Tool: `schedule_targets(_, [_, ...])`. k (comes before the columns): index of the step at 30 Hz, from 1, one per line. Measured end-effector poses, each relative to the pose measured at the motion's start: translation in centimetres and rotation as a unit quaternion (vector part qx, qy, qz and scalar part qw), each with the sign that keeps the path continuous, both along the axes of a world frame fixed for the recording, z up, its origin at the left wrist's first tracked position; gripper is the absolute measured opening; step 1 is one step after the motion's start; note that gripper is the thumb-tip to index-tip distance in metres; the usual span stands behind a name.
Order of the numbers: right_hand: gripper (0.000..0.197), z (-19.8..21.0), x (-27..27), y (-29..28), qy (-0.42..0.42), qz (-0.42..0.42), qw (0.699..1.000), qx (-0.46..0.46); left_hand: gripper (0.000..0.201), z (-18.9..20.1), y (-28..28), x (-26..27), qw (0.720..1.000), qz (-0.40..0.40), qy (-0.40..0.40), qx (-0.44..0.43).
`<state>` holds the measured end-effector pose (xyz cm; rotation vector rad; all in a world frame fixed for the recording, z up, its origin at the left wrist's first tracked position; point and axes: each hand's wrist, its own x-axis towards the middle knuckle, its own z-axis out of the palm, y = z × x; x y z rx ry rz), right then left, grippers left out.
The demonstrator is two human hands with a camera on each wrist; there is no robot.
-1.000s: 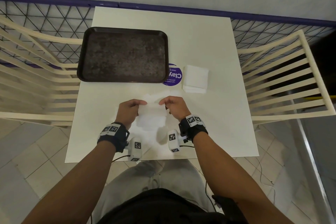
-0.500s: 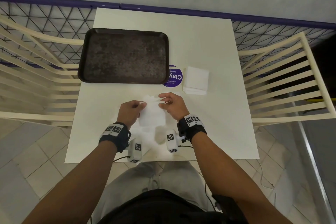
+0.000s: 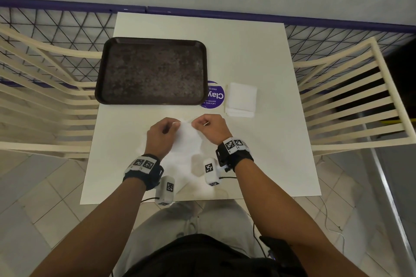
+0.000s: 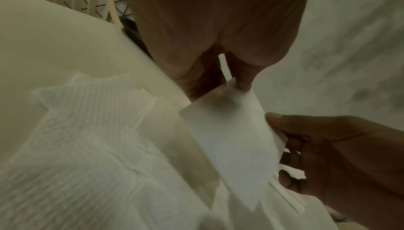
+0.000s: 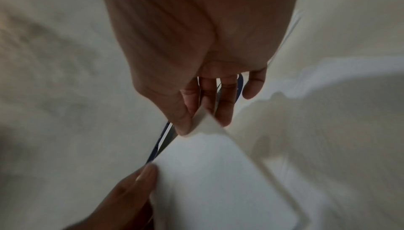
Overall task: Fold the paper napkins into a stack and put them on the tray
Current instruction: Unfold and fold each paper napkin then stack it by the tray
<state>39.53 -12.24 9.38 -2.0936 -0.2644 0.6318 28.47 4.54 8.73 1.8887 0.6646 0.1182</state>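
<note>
The left hand [image 3: 162, 135] and the right hand [image 3: 210, 128] are now closer together and a bit nearer the tray [image 3: 151, 71]. The napkin [image 3: 187, 139] they pinch is now narrower, its top edges brought together between them.

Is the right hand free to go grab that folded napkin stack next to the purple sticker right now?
Probably not yet. The right hand and left hand both pinch one napkin. The folded napkin stack lies close ahead on bare table, with nothing between.
</note>
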Motion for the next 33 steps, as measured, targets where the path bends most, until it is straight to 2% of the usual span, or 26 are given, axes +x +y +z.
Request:
schedule_targets(7, [0.013,-0.2,0.4,-1.0,0.021,-0.042,0.998,0.032,0.016,-0.1,-1.1,0.6,0.999,0.018,-0.025,0.036])
schedule_targets(10, [0.019,-0.3,0.0,-0.8,0.044,-0.061,0.997,0.031,0.016,-0.3,-1.8,1.1,0.998,0.041,-0.022,0.045])
schedule_targets(12, [0.026,-0.3,-0.3,-0.9,0.059,-0.043,0.997,0.006,0.016,-0.4,-2.1,1.6,0.997,0.058,-0.021,0.045])
schedule_targets(16, [0.014,0.4,0.2,-2.0,0.057,-0.003,0.998,-0.011,0.018,-0.2,-2.6,2.5,0.998,0.06,-0.008,0.032])
schedule_targets(19, [0.012,0.6,3.0,-3.3,0.029,-0.046,0.998,-0.015,0.028,0.0,-2.8,2.8,0.999,0.037,0.037,-0.005])
schedule_targets(22, [0.005,0.4,7.6,-5.4,-0.006,-0.12,0.992,-0.038,0.027,-0.2,-2.6,2.6,0.998,0.014,0.062,-0.023])
schedule_targets(24, [0.011,0.3,10.7,-6.9,-0.019,-0.159,0.985,-0.06,0.027,-0.7,-2.4,2.2,0.997,0.009,0.076,-0.025])
schedule_targets(28, [0.024,0.1,15.2,-9.8,-0.03,-0.167,0.978,-0.122,0.025,-1.5,-1.7,1.6,0.994,0.019,0.105,-0.024])
schedule_targets(33, [0.027,-0.9,17.6,-11.2,-0.026,-0.176,0.97,-0.164,0.023,-2.4,-0.9,0.8,0.991,0.04,0.125,-0.022])
